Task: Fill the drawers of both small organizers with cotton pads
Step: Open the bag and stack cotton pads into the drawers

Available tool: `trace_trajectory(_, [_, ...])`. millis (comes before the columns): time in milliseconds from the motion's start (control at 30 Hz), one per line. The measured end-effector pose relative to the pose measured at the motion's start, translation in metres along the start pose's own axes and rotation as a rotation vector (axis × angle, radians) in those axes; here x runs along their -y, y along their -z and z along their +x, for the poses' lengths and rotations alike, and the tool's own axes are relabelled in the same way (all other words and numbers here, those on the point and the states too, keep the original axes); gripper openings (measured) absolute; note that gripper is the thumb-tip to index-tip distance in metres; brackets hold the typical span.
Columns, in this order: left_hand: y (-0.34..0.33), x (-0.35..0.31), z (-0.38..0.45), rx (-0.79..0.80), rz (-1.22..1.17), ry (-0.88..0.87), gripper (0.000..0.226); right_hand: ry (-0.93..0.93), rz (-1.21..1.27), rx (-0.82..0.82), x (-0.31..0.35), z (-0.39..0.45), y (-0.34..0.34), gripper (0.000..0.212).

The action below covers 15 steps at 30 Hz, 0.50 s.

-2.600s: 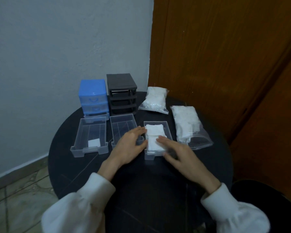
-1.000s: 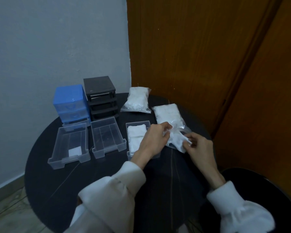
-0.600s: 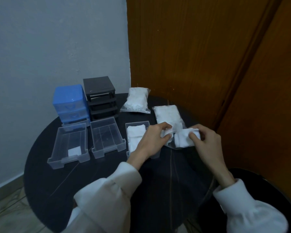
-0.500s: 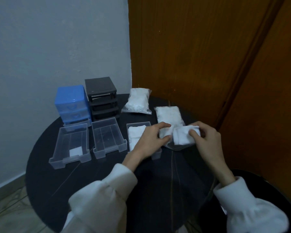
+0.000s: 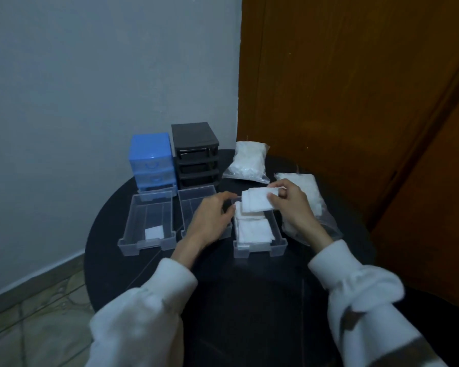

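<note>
Round black table [image 5: 249, 300], on which everything is laid within reach. Two organizers are stood at the back edge, one blue [image 5: 152, 157], one black [image 5: 195, 152], leaving working room in front. Two bags of cotton pads are counted: a far bag [image 5: 248, 161] and a near bag [image 5: 306, 192], the latter kept beside the drawer being filled. Three clear drawers are set out side by side: the left drawer [image 5: 146, 223] with one pad, the middle drawer [image 5: 194, 202], and the right drawer [image 5: 257, 229], partly filled. A stack of pads [image 5: 257, 203] is gripped by the right hand [image 5: 292, 205] above the right drawer; the left hand [image 5: 212, 218], fingers relaxed and holding nothing, is rested by its rim, probably to steady it
</note>
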<state>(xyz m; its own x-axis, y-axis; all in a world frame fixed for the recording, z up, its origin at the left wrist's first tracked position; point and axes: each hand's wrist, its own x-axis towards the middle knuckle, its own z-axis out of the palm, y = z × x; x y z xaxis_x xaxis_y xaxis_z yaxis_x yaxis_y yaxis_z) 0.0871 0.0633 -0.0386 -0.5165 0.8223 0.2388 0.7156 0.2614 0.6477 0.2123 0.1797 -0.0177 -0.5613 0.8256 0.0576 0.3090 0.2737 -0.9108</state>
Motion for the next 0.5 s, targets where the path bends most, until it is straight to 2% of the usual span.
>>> trace_trajectory(100, [-0.003,0.001,0.0,-0.055,-0.019,-0.009,0.031,-0.066,0.022,0.034,-0.002,0.01,-0.01,0.022])
trace_trajectory(200, [-0.003,0.002,0.0,-0.076,-0.047,0.017,0.032,-0.076,-0.067,0.05,-0.006,0.014,-0.017,0.017])
trace_trajectory(500, [-0.011,0.009,0.0,0.034,0.042,-0.019,0.027,0.097,-0.366,-0.051,-0.009,0.013,-0.021,0.016])
